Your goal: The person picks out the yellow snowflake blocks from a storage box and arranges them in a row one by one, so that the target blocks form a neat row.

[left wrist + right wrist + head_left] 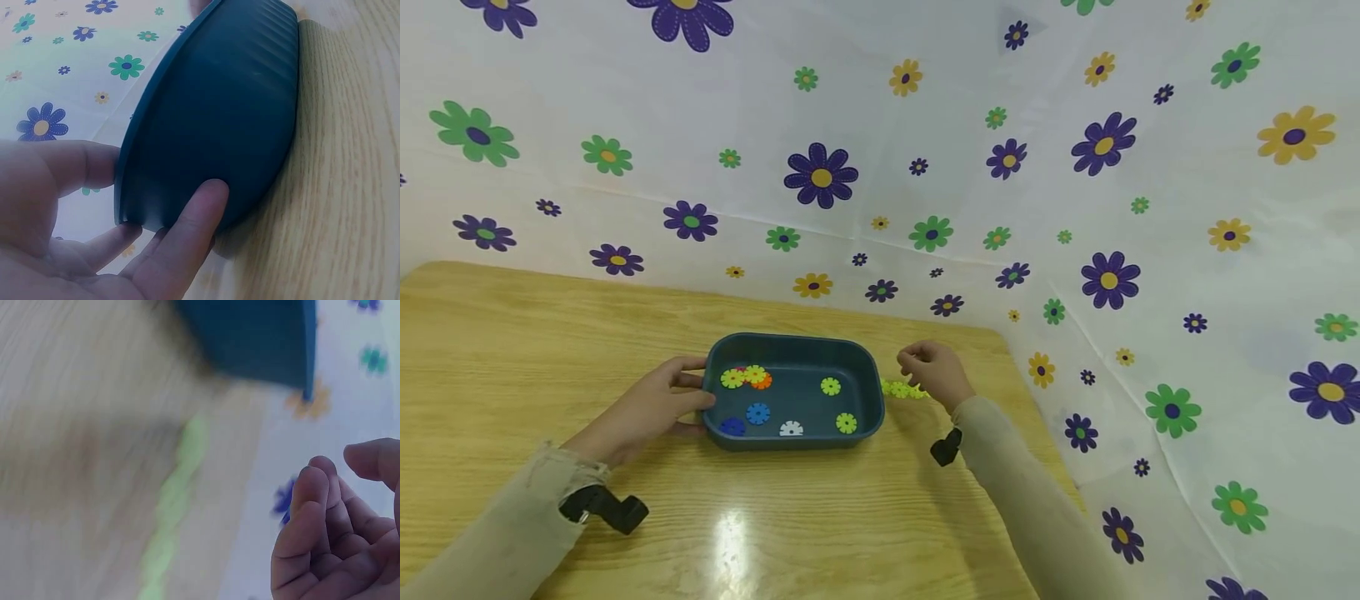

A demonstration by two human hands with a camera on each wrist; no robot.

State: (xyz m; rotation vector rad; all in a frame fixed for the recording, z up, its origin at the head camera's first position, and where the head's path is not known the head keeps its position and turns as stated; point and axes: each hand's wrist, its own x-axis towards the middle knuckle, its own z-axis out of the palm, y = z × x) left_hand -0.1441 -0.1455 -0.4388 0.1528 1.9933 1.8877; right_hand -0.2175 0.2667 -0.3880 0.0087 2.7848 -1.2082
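Observation:
A dark teal plastic basin (805, 443) stands on the table, holding several notched snowflake discs. Yellow discs (831, 387), blue ones (757, 413) and a white disc (791, 428) are among them. My left hand (658, 404) grips the basin's left end; in the left wrist view a thumb lies at the rim and fingers rest on the outer wall. Just beyond the basin's right end, my right hand (936, 372) hovers with loosely bent fingers, holding nothing. Below it lies a chain of joined yellow-green discs (898, 390), partly hidden by the hand in the head view.
The wooden table (820, 517) meets a white cloth with printed flowers (850, 100) at its back and right edges. A black wrist mount (606, 507) sits on the left sleeve, another mount (946, 447) on the right.

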